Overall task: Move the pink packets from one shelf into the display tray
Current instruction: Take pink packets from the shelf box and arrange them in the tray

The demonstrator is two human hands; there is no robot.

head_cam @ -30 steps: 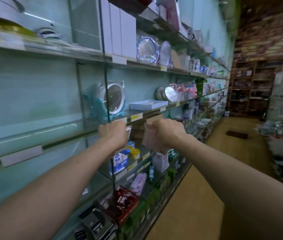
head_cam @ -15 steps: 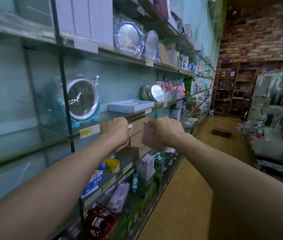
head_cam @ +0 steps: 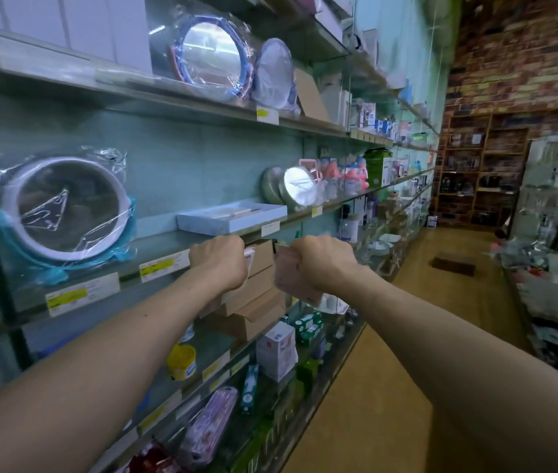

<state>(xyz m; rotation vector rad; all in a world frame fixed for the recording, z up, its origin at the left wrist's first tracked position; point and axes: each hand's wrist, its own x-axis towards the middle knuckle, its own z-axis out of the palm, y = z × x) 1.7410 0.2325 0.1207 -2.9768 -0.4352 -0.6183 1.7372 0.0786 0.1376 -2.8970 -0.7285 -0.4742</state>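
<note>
My right hand [head_cam: 323, 262] grips a bundle of pink packets [head_cam: 288, 278], which hang below and left of the fist. My left hand [head_cam: 219, 262] is curled round a white and pink packet [head_cam: 249, 256] that peeks out at its right side. Both fists are held side by side in front of the glass shelf edge. A pale blue flat display tray [head_cam: 233, 215] lies on the glass shelf [head_cam: 168, 242] just above and behind my hands.
A wrapped round mirror in a teal stand [head_cam: 62, 209] sits left of the tray. More mirrors [head_cam: 296, 187] and pink bottles stand to its right. Brown cardboard boxes [head_cam: 253, 302] fill the shelf below. The aisle floor [head_cam: 390, 353] runs along the right.
The view has shifted along the shelves towards the tray, which now appears closer and just above my hands. Both hands keep their grip on the packets.
</note>
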